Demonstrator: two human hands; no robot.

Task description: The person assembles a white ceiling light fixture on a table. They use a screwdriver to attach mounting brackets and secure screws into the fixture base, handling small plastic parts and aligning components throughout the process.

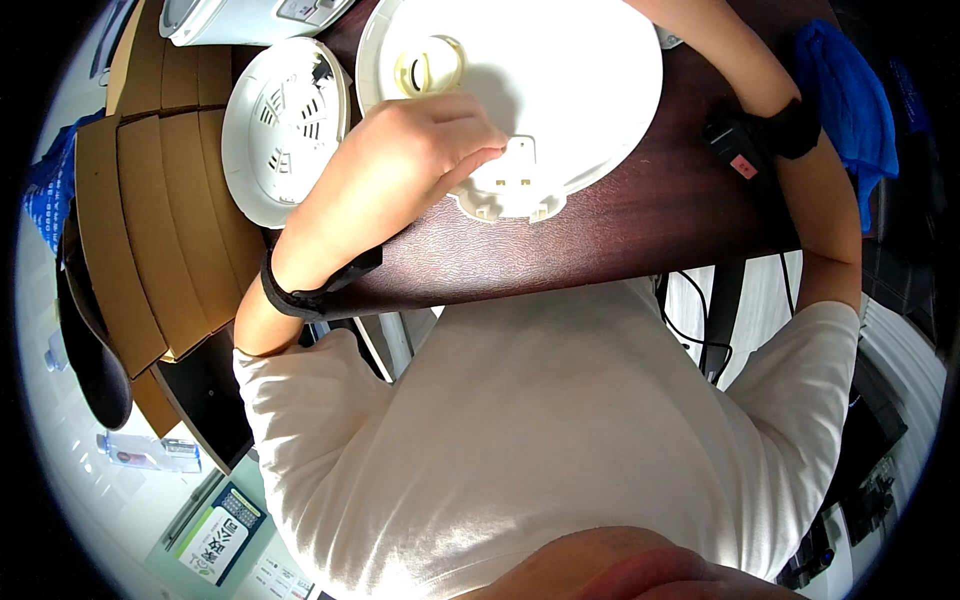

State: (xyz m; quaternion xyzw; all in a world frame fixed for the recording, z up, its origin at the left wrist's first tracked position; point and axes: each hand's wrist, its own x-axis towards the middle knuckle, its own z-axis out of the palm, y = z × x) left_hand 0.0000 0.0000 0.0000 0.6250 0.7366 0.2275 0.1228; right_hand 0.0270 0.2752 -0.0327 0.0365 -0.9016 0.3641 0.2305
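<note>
My left hand (430,145) hangs over a large white round plastic part (590,90), its fingers closed in a pinch. The fingertips are beside a small raised rectangle near the part's near edge, where two hinge-like lugs stick out. Whatever the fingertips hold, if anything, is hidden. A cream ring-shaped fitting (455,55) sits on the part, just beyond my left hand. My right forearm reaches up past the part's right side. The right hand itself lies outside the top edge of the picture.
Left of the part lies a shallow white round cover (250,130) with slots. A white appliance body (250,25) stands behind it. Brown cardboard (175,230) flanks the dark wooden table (560,255). A blue cloth (850,100) lies at the right, beyond my right forearm.
</note>
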